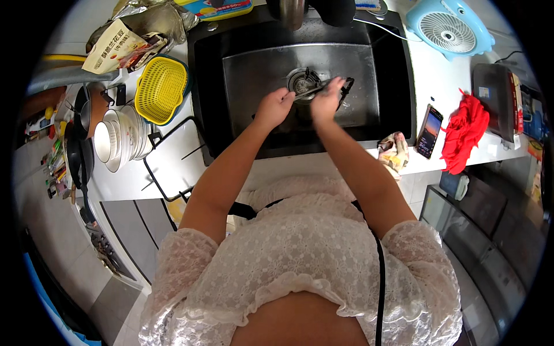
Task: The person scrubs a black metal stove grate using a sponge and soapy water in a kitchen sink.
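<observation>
Over the basin of a dark sink (251, 65), my left hand (275, 106) pinches one end of a black metal pan support (346, 91). My right hand (325, 101) is closed around the bar of the same support, farther right, and is blurred. Whether a cloth or scrubber lies inside the right hand cannot be told. Below the support shows the round drain strainer (298, 80), partly covered by it. Water drops glisten on the basin floor to the right. The faucet (292, 13) stands at the sink's far edge.
Left of the sink are a yellow colander (160, 88), stacked white bowls (113, 142), pans (80, 151) and another black pan support (149, 166). On the right lie a patterned cloth (394, 151), a phone (429, 132), red cloth (465, 132) and a blue fan (450, 30).
</observation>
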`<act>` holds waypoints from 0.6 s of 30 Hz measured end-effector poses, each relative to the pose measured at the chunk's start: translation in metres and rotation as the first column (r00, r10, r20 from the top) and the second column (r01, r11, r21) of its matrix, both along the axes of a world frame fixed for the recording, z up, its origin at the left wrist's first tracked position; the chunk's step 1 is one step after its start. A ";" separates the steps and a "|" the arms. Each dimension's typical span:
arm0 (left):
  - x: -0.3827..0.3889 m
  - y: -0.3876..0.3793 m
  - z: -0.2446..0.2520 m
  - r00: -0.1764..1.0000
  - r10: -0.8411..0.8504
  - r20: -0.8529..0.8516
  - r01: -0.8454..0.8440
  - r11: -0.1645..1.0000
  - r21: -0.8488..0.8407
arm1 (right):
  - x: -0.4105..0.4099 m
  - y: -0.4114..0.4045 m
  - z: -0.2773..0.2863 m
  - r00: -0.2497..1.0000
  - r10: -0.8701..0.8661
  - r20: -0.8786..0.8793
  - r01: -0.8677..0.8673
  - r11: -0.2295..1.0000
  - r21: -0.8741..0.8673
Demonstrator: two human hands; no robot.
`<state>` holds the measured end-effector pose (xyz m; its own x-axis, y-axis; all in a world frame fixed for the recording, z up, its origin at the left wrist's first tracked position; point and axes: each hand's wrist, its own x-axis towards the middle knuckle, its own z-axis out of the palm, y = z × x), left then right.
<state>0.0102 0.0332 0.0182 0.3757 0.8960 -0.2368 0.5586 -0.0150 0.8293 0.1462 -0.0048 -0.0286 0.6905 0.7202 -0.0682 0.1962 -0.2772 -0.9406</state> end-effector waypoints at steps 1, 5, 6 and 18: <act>-0.001 0.001 -0.003 1.000 -0.012 -0.012 0.011 1.000 -0.020 | -0.015 -0.002 -0.005 0.969 0.013 -0.247 0.059 0.958 0.281; -0.001 -0.006 0.013 1.000 0.004 -0.012 -0.005 0.988 -0.154 | -0.033 -0.015 0.010 0.995 0.099 0.030 -0.102 0.984 0.145; -0.001 -0.005 0.013 1.000 -0.004 -0.004 0.004 0.995 -0.098 | -0.023 -0.010 0.004 0.994 0.079 0.075 -0.091 0.981 0.173; -0.007 -0.007 0.003 1.000 0.007 0.023 -0.006 1.000 -0.027 | -0.029 -0.016 0.025 0.963 0.251 0.102 -0.258 0.964 0.061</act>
